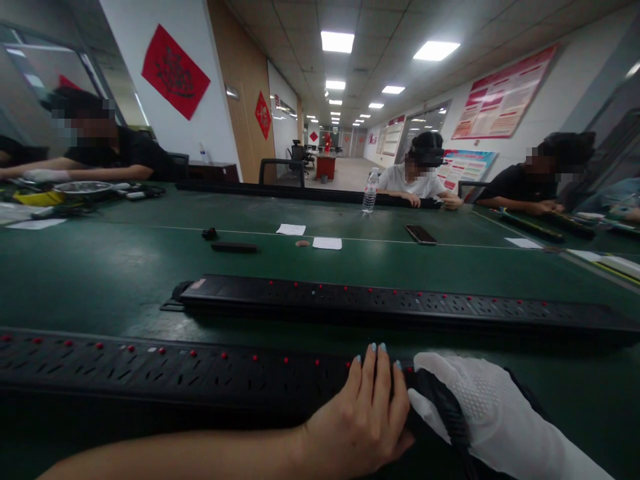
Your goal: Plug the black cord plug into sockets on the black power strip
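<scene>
A long black power strip (210, 377) with slotted sockets and a row of red buttons lies along the near edge of the table. My bare left hand (363, 417) grips it across its right end, fingers over the top and thumb on the near side. Right beside it, my right hand (485, 400), in a white dotted glove, is closed around a thick black cable end (445, 400) with a ribbed sleeve. This piece sits against the strip's right end; my hands hide whether the two are joined. The cable runs down toward the bottom edge.
A second black power strip (370, 303) lies just beyond. Farther back are a dark bar (234, 247), white papers (327, 243), a phone (421, 234) and a water bottle (370, 192). People sit across the green table (125, 260); cables and parts (80, 190) clutter the left.
</scene>
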The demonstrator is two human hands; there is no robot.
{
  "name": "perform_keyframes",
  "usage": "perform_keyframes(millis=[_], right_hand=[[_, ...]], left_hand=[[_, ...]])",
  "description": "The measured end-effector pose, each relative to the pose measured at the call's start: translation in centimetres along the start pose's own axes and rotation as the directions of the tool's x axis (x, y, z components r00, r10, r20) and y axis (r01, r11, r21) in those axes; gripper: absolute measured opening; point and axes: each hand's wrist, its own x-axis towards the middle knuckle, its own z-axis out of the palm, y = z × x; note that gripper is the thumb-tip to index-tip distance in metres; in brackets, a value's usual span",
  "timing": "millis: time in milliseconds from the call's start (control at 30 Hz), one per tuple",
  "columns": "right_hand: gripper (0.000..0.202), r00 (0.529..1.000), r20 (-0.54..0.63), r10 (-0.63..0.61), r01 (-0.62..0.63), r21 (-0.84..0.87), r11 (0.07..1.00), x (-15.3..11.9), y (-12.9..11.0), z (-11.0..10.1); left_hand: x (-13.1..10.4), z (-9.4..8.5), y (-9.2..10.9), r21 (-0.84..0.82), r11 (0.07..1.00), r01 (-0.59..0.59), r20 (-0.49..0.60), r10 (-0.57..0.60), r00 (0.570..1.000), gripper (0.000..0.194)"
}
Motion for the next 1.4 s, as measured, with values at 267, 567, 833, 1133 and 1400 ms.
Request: perform_keyframes(millis=[267, 567, 833, 1133, 1400], right_hand=[[0.028, 1.000, -0.025, -0.019, 0.018, -0.021, 1.000, 0.4, -0.2, -0.3], [0.023, 1.000, 0.010, -0.028, 0.028, -0.038, 0.999, 0.0, 0.2, 0.1], [0.022, 1.000, 0.022, -0.022, 0.022, -0.001, 1.000, 0.0, 0.1, -0.2], [0.021, 1.000, 0.011, -0.023, 0.023, 0.013, 1.000, -0.2, 0.2, -0.1], [0.023, 0.999, -0.026, -0.039, 0.038, -0.021, 0.999, -0.5, 0.2, 0.2]], left_hand=[[0.1, 0.0, -0.1, 0.017, 1.000, -0.010, -0.007, 0.010, 1.000, 0.055], [0.1, -0.2, -0.2, 0.023, 1.000, -0.014, 0.006, 0.014, 1.000, 0.055], [0.1, -0.1, 0.0, 0.019, 1.000, -0.006, -0.006, 0.006, 1.000, 0.053], [0.2, -0.1, -0.1, -0.005, 1.000, 0.006, -0.007, -0.007, 1.000, 0.052], [0.2, 0.0, 0.0, 0.004, 1.000, 0.004, -0.017, -0.004, 1.000, 0.053]])
